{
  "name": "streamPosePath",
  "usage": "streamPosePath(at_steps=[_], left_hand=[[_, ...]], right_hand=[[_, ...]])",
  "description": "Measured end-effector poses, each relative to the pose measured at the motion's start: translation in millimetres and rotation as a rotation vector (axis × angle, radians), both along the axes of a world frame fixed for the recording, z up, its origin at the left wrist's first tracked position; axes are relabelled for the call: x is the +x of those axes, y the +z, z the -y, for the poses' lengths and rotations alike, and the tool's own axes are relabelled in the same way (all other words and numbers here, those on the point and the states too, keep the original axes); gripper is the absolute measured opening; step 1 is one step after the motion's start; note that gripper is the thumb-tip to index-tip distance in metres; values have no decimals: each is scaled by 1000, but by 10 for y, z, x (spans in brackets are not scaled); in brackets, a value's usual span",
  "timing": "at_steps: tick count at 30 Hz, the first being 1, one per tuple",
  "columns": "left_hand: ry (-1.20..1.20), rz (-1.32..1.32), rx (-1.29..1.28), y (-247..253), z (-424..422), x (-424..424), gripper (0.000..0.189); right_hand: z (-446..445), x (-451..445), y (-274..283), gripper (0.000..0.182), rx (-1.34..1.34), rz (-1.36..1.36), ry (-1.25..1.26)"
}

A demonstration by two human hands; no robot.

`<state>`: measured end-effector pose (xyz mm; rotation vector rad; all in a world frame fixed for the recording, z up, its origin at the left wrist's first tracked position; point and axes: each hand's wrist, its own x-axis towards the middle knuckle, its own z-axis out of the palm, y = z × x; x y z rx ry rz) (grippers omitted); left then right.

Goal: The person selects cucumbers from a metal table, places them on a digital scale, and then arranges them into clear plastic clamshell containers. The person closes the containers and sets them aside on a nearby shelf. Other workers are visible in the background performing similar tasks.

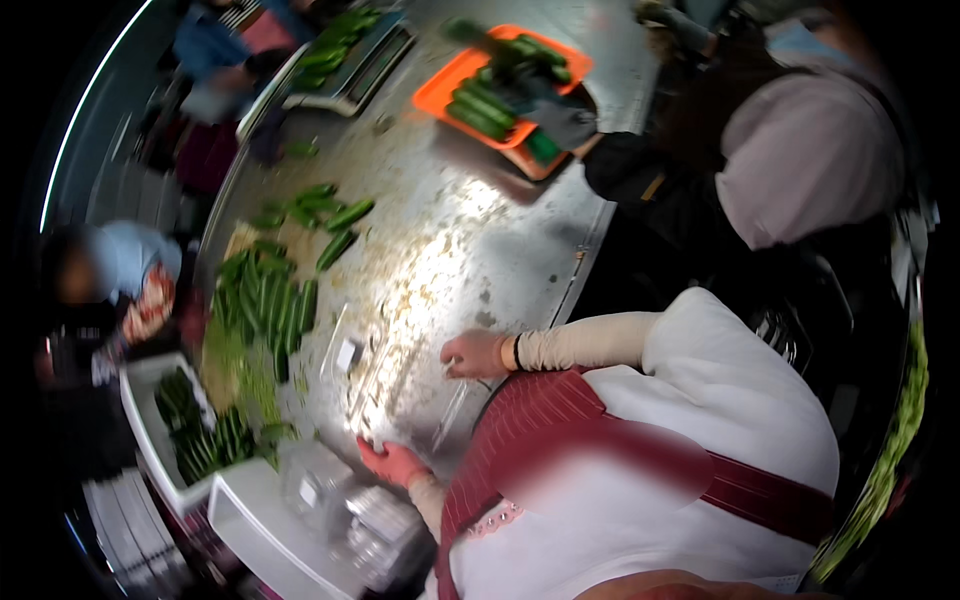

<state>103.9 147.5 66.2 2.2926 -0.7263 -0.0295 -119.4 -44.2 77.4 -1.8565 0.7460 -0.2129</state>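
My left hand (pixel 391 460), in a pink glove, is beside the clear plastic containers near the table's front edge. Its thumb and fingers are apart, with nothing seen in them. My right hand (pixel 474 354), also gloved, hovers over or rests on the metal table (pixel 517 277). Its fingers are curled and blurred, so whether they hold anything is unclear. A faint clear plastic edge (pixel 452 409) shows between my hands. Farther left lies a clear plastic tray (pixel 330 351) with a small white piece (pixel 346 355) at it. Beyond that is a pile of cucumbers (pixel 262 296).
Clear containers (pixel 382 517) fill a white bin (pixel 255 517); another white crate (pixel 142 427) holds cucumbers. A co-worker's gloved hand (pixel 566 124) is at an orange basket (pixel 435 94) of cucumbers. A scale (pixel 367 82) carries more cucumbers. Other people stand across the table.
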Motion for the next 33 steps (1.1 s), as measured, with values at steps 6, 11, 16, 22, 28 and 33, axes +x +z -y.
streamPosePath(at_steps=[6,11,16,22,28,33], left_hand=[[122,-46,69,129,76,-161,56],[175,64,214,120,39,-173,50],[87,354,127,569,214,-166,21],[29,105,-32,695,840,353,24],[-11,81,-135,482,1755,1195,32],[-21,-194,45,220,2542,1814,30]], right_hand=[[89,-64,132,38,51,9,11],[180,-155,-2,34,155,61,-114],[418,-290,-273,29,12,152,-270],[578,-236,-320,18,-330,169,-280],[586,-229,-325,14,-568,142,-91],[591,-200,-444,14,-561,173,-105]])
